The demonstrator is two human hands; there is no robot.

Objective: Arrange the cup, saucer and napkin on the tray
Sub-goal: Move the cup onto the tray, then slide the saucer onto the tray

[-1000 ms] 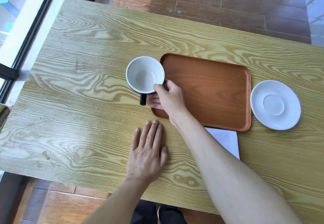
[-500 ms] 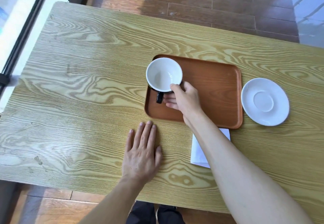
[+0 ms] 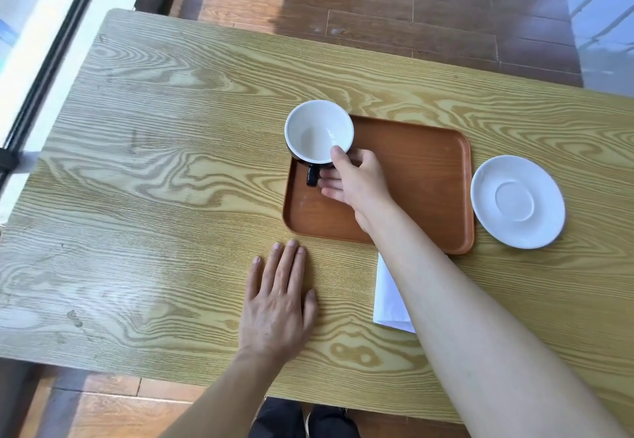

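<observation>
A cup (image 3: pixel 317 132), white inside and black outside with a black handle, is over the far left corner of the brown tray (image 3: pixel 425 177). My right hand (image 3: pixel 356 180) is shut on the cup, thumb on its rim and fingers by the handle. A white saucer (image 3: pixel 518 201) lies on the table just right of the tray. A white napkin (image 3: pixel 387 297) lies on the table in front of the tray, partly hidden by my right forearm. My left hand (image 3: pixel 278 304) rests flat on the table, fingers apart, holding nothing.
The wooden table (image 3: pixel 154 197) ends close in front of me and at the far side, with brown floorboards beyond. A window frame (image 3: pixel 41 70) runs along the left.
My right hand has carried the cup rightward from the table beside the tray to the tray's far left corner. My left hand has stayed flat on the table.
</observation>
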